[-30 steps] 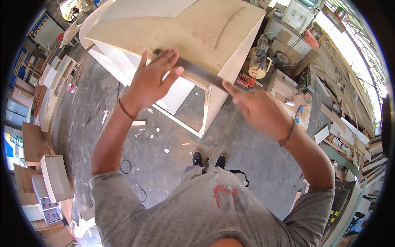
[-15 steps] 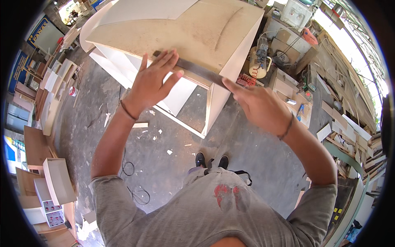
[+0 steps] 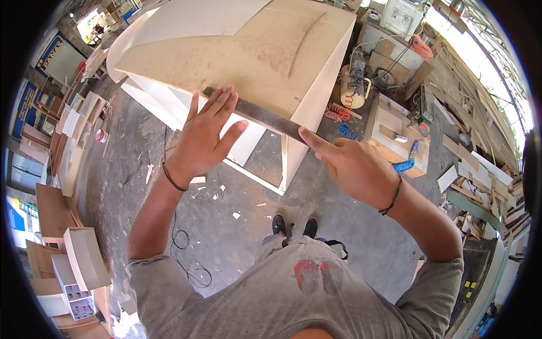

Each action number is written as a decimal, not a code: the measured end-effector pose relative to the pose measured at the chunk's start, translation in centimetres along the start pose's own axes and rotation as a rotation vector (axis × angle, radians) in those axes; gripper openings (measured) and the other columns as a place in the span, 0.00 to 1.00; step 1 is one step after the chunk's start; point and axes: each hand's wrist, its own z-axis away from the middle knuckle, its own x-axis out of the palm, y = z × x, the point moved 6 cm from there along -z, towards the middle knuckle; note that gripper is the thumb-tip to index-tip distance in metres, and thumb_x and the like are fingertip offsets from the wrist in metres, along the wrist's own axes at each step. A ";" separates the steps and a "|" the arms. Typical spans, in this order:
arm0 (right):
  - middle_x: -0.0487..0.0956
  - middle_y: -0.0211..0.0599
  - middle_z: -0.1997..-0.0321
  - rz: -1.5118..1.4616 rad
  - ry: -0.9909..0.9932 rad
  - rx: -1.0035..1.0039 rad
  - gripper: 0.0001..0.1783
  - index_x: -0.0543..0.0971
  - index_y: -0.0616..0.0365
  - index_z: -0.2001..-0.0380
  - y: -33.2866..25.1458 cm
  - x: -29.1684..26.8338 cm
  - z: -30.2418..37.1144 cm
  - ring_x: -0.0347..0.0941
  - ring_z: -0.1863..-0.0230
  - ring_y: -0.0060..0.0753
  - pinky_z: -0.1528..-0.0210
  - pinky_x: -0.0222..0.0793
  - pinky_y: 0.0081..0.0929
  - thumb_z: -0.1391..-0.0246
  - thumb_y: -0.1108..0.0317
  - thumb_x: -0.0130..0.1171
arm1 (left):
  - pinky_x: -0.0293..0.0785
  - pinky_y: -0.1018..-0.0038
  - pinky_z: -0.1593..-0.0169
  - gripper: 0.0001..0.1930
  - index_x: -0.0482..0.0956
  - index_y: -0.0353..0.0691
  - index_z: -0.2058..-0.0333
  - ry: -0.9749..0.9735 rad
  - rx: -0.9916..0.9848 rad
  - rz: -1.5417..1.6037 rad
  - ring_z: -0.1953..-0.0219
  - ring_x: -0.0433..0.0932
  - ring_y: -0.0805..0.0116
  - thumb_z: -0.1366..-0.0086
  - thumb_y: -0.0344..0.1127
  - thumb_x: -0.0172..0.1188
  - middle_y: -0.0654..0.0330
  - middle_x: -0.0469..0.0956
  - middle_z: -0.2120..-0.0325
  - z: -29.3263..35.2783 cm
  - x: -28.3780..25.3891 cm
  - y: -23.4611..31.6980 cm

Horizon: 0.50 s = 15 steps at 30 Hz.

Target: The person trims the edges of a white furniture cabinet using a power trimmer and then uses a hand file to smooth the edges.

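Note:
A long dark flat file point(image 3: 265, 116) lies along the near edge of a brown board point(image 3: 265, 53), which tops a white-panelled cabinet point(image 3: 317, 101). My right hand point(image 3: 361, 169) is closed round the file's near right end, forefinger stretched along it; the handle is hidden in the palm. Toward the file's far left end, my left hand point(image 3: 204, 138) rests with fingers straight and spread, pressing on the metal rather than wrapping it. A white sheet point(image 3: 192, 25) covers the far left part of the board. Below the edge, the cabinet's side is open.
An air compressor point(image 3: 354, 85) with red coiled hose stands right of the cabinet, near a low wooden box point(image 3: 389, 130). Timber offcuts point(image 3: 491, 192) pile up at far right. A black cable point(image 3: 183, 243) and scraps lie on the floor; boxes point(image 3: 84, 257) stand at left.
Both hands and the file have come nearer to me, the right hand dropping the most. A blue coiled hose beside the compressor now shows past my right hand.

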 end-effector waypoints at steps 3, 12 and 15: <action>0.77 0.47 0.80 -0.029 0.142 -0.095 0.28 0.66 0.48 0.38 1.0 -0.4 -2.5 0.78 0.77 0.47 0.75 0.73 0.40 0.43 0.69 0.50 | 0.32 0.52 0.30 0.28 0.61 0.37 0.36 0.000 -0.078 -0.051 0.31 0.53 0.58 0.28 0.49 0.41 0.55 0.59 0.35 -1.9 -0.3 -1.8; 0.77 0.48 0.80 -0.043 0.106 -0.052 0.27 0.67 0.51 0.39 0.3 -0.2 -2.0 0.78 0.78 0.48 0.75 0.74 0.40 0.43 0.70 0.49 | 0.33 0.51 0.31 0.30 0.66 0.33 0.40 0.051 -0.069 -0.022 0.33 0.58 0.57 0.29 0.52 0.42 0.52 0.65 0.38 -1.3 -0.9 -1.6; 0.77 0.47 0.81 -0.057 0.124 -0.075 0.25 0.68 0.50 0.40 0.4 0.2 -3.5 0.78 0.78 0.49 0.75 0.74 0.41 0.43 0.69 0.48 | 0.33 0.50 0.31 0.29 0.65 0.34 0.39 0.005 -0.130 -0.005 0.33 0.58 0.58 0.29 0.51 0.43 0.53 0.64 0.37 -2.0 -1.2 -2.4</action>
